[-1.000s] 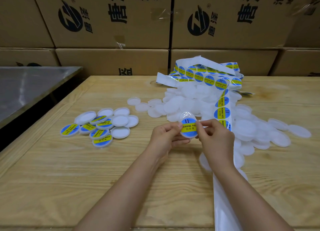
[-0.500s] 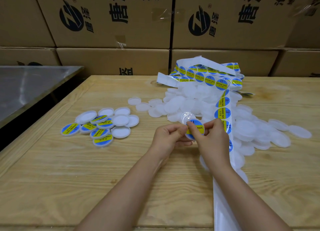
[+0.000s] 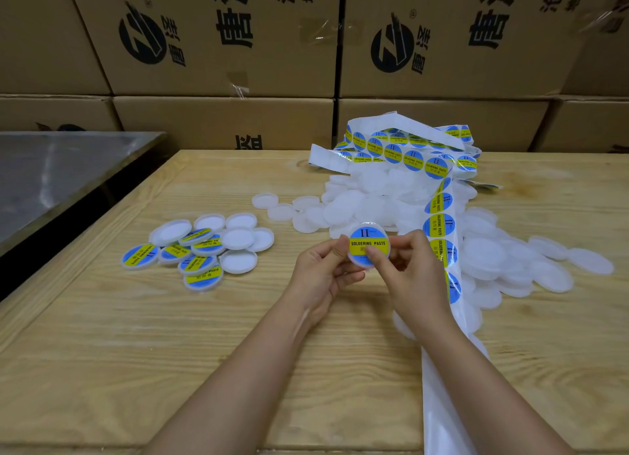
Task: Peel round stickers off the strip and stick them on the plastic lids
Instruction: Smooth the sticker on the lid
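Both hands hold one white plastic lid [image 3: 368, 237] above the table, its face turned to me. A round blue and yellow "SOLDERING PASTE" sticker covers the lid. My left hand [image 3: 320, 277] grips its left edge. My right hand [image 3: 406, 274] grips the right edge, thumb pressed on the sticker's lower part. The sticker strip [image 3: 439, 226] runs from a tangled heap at the back down past my right wrist. A big pile of bare white lids [image 3: 374, 199] lies behind the hands.
A small group of lids [image 3: 200, 247], several with stickers on, lies at the left on the wooden table [image 3: 136, 352]. Cardboard boxes [image 3: 221, 46] wall off the back. A metal table [image 3: 51, 175] stands at the left across a gap.
The sticker was held partly over the lid by my right fingers. Now it lies flat and centred on the lid, which is turned to face me.
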`<control>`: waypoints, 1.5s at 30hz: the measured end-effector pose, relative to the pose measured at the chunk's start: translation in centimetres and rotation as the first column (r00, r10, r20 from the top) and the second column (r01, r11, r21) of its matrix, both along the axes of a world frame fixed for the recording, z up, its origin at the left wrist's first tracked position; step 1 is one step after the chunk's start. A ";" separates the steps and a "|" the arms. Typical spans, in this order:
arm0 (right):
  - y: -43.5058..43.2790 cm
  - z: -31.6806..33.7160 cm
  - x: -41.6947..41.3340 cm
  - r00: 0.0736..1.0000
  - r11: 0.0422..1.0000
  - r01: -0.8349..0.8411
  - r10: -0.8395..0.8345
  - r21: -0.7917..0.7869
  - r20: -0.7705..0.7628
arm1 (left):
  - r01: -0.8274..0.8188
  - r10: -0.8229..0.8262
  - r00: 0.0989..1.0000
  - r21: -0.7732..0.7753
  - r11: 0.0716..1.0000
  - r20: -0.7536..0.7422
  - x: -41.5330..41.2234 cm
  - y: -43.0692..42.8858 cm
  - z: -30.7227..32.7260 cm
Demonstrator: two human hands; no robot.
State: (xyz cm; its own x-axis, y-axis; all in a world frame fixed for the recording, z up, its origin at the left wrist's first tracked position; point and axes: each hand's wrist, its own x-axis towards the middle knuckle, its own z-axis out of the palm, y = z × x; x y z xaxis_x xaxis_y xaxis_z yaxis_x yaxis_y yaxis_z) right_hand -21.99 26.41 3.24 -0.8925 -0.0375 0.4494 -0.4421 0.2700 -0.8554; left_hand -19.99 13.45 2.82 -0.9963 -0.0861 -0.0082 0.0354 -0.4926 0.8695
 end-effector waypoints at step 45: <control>5.5 1.1 -2.6 0.904 0.883 0.334 -0.399 0.330 0.152 | -0.646 0.568 0.721 -0.681 0.345 -0.397 -0.7 -6.8 0.3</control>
